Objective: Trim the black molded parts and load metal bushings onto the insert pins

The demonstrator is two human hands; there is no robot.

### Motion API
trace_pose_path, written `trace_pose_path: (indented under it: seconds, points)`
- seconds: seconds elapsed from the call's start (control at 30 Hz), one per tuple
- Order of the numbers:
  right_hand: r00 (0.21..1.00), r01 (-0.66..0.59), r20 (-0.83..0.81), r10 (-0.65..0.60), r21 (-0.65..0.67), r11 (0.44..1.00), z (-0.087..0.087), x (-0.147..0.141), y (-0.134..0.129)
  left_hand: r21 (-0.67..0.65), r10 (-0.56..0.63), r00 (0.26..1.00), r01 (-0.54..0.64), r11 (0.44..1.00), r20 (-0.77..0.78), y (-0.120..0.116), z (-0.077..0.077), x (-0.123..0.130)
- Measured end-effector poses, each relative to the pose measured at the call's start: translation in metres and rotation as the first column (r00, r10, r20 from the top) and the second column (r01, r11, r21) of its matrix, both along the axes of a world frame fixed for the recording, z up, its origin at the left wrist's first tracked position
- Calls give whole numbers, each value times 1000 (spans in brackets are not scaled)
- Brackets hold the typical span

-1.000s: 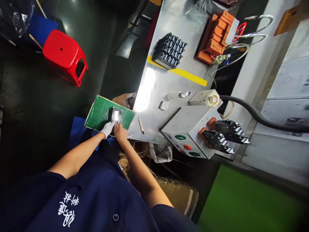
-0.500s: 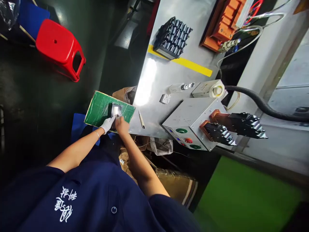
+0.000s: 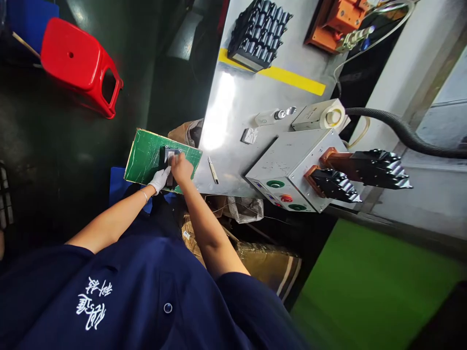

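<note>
Steadying dark part (image 3: 170,156) at lower edge, gloved left hand (image 3: 159,179); bare right hand (image 3: 182,168) curled over its pale face. Hands close together, both at part; exact grip can't tell, fingers partly hidden. Part lies on green board (image 3: 143,154), left of centre in frame. Knife (image 3: 213,171) just right of board, on metal table (image 3: 233,171). Ridged black block (image 3: 258,36) upper middle, on yellow strip (image 3: 292,79). Grey machine (image 3: 282,158) right of centre. Red stool (image 3: 73,53) upper left, on floor.

A workshop, metal workbench (image 3: 233,107), control box (image 3: 288,167) with buttons, ribbed hose (image 3: 401,131), stacked black parts (image 3: 260,36)
</note>
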State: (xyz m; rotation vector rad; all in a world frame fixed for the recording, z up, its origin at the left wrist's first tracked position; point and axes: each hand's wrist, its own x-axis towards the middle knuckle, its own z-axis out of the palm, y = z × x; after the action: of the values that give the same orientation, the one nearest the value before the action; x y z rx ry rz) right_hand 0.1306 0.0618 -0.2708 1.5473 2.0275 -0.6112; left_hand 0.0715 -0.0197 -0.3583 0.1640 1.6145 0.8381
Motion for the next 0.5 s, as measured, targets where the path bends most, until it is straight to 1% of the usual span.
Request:
trace_pose_path:
  seconds: [0.03, 0.07, 0.1, 0.13, 0.23, 0.27, 0.3, 0.33, 0.37, 0.4, 0.43, 0.5]
  points:
    - [1000, 16, -19, -15, 14, 1000, -5, -4, 9, -6, -4, 1000, 4, 1000, -4, 1, 0, -1]
    - [999, 27, -35, -26, 9, 1000, -7, -3, 10, -10, -8, 1000, 8, 1000, -10, 1, 0, -1]
    - [998, 35, -43, -35, -11, 999, -7, 1, 3, -13, -12, 1000, 12, 1000, -18, 1, 2, -1]
    - [998, 42, -44, -43, -38, 998, -6, 8, -12, -17, -14, 1000, 13, 1000, -28, 1, 4, -2]
    - [997, 61, -37, -67, -138, 989, 5, 42, -77, -27, -9, 999, 8, 1000, -47, 0, 16, -1]
    - [996, 70, -40, -77, -165, 984, 7, 55, -94, -29, -3, 999, 2, 1000, -47, 0, 20, 0]
    - [995, 82, -44, -92, -181, 980, 8, 67, -104, -30, 5, 999, -7, 1000, -43, 0, 24, 0]
    - [992, 101, -49, -112, -184, 978, 7, 79, -106, -29, 16, 999, -17, 999, -38, 1, 28, 0]
    - [989, 129, -54, -140, -172, 977, 4, 92, -99, -25, 28, 999, -29, 999, -32, 2, 31, 1]
    - [982, 166, -60, -177, -146, 975, -1, 104, -84, -18, 42, 999, -43, 999, -27, 3, 34, 0]
    - [973, 212, -68, -220, -108, 971, -7, 117, -63, -9, 57, 998, -57, 998, -24, 4, 36, 0]
    - [943, 317, -95, -318, -20, 948, -22, 142, -9, 4, 83, 996, -83, 997, -35, 8, 39, -2]
